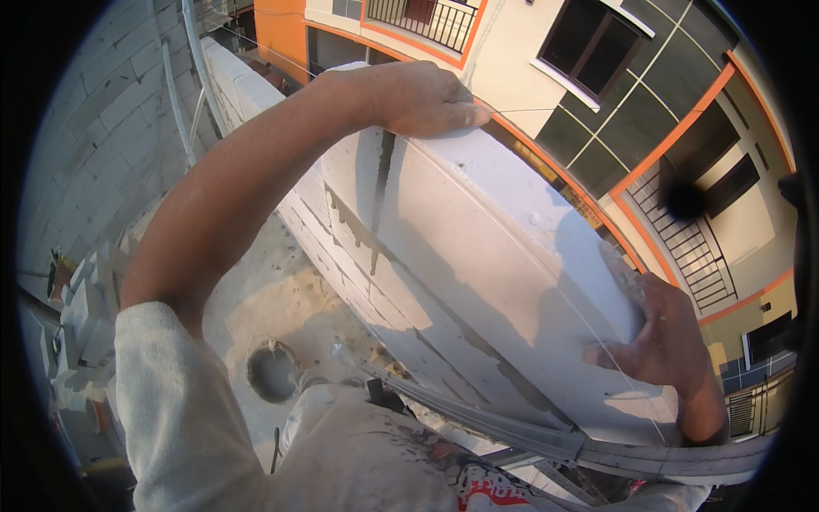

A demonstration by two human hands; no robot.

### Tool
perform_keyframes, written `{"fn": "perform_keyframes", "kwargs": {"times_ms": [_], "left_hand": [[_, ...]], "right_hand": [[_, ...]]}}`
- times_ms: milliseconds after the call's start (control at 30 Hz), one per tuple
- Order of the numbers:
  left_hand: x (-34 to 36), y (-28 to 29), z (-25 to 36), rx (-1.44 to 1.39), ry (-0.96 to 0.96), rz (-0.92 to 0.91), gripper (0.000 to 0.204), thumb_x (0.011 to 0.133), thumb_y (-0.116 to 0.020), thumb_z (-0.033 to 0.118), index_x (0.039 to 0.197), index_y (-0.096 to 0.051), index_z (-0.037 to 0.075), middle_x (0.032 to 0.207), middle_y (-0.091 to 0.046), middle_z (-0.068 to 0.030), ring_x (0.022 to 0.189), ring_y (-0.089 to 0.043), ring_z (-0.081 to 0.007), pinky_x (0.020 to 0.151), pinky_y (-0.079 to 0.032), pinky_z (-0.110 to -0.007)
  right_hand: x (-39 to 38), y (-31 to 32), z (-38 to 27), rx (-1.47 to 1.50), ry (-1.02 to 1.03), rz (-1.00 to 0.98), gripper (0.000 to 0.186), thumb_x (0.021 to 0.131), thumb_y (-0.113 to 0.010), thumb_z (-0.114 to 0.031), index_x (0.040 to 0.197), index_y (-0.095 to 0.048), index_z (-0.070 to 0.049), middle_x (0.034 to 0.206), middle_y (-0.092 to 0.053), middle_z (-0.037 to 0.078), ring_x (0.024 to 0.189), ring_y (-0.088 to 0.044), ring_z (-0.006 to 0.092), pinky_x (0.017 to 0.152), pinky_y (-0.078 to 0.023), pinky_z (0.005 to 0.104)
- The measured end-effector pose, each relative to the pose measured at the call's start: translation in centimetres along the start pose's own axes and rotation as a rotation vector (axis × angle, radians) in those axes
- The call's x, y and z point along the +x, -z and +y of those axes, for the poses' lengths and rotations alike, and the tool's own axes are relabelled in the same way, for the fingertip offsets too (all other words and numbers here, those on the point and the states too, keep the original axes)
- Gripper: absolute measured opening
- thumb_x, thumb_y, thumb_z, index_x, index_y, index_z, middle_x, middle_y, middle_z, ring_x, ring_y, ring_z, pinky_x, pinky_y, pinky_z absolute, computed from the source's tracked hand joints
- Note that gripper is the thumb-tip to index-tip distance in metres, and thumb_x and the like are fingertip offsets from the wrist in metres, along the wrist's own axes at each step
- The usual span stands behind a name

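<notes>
A large white lightweight concrete block (478, 230) sits on the top course of a block wall (388, 294). Over the upper edge at the block's left end, my left hand (422, 98) is curled, its fingertips hidden on the far side. My right hand (670, 337) grips the right end, thumb on the near face and fingers over the top. A dark open joint separates the block from its left neighbour (354, 162). Grey mortar (503, 363) shows along the joint beneath it. A thin string (618, 363) runs along the near face.
A metal rail (546, 439) curves along the wall's near side, close to my body. On the floor below stands a round bucket (273, 371) of grey stuff. Several blocks (85, 307) are piled at left, near a block wall (94, 102). An orange-trimmed building (503, 43) stands beyond.
</notes>
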State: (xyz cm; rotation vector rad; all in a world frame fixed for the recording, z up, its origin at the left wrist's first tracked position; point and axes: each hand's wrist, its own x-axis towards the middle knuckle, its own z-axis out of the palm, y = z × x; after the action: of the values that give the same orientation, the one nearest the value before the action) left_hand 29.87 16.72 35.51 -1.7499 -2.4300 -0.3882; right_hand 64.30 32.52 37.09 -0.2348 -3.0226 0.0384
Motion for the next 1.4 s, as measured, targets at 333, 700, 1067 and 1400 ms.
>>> {"fn": "perform_keyframes", "kwargs": {"times_ms": [333,700,1067,1400], "left_hand": [[-0.1,0.1,-0.5,0.013,0.03,-0.006,0.059,0.099,-0.046,0.055,0.114,-0.072,0.004,0.097,-0.072,-0.0195,0.085,-0.071,-0.0282,0.082,-0.055,-0.042],[-0.2,-0.3,-0.9,-0.057,0.038,0.014,0.064,0.097,-0.047,0.059,0.109,-0.073,0.002,0.092,-0.072,-0.0204,0.082,-0.071,-0.0274,0.078,-0.055,-0.041],[1.4,-0.3,-4.0,-0.419,0.011,-0.143,0.044,0.097,-0.059,0.044,0.098,-0.066,0.001,0.081,-0.062,-0.0042,0.076,-0.056,-0.0116,0.074,-0.045,-0.028],[2.8,-1.2,-6.7,-0.51,-0.019,-0.253,0.041,0.099,-0.057,0.041,0.108,-0.063,0.001,0.092,-0.061,-0.0062,0.085,-0.055,-0.0135,0.08,-0.045,-0.028]], "right_hand": [[0.0,0.5,-0.8,-0.028,-0.062,-0.081,0.098,0.054,-0.085,-0.07,0.105,-0.062,0.01,0.077,-0.06,0.015,0.067,-0.064,0.03,0.062,-0.051,0.0415],[-0.2,1.8,1.0,0.126,-0.13,-0.189,0.083,0.07,-0.08,-0.056,0.118,-0.059,0.008,0.09,-0.066,0.018,0.087,-0.066,0.0259,0.075,-0.052,0.0342],[-22.8,3.5,9.3,0.002,-0.865,0.681,0.071,0.088,-0.063,-0.062,0.129,-0.063,-0.004,0.107,-0.069,0.019,0.105,-0.064,0.0275,0.089,-0.051,0.0415],[-30.5,-11.5,6.4,1.21,-0.82,1.451,0.057,0.101,-0.049,-0.041,0.147,-0.04,-0.007,0.143,-0.05,0.01,0.131,-0.047,0.0276,0.111,-0.037,0.0435]]}}
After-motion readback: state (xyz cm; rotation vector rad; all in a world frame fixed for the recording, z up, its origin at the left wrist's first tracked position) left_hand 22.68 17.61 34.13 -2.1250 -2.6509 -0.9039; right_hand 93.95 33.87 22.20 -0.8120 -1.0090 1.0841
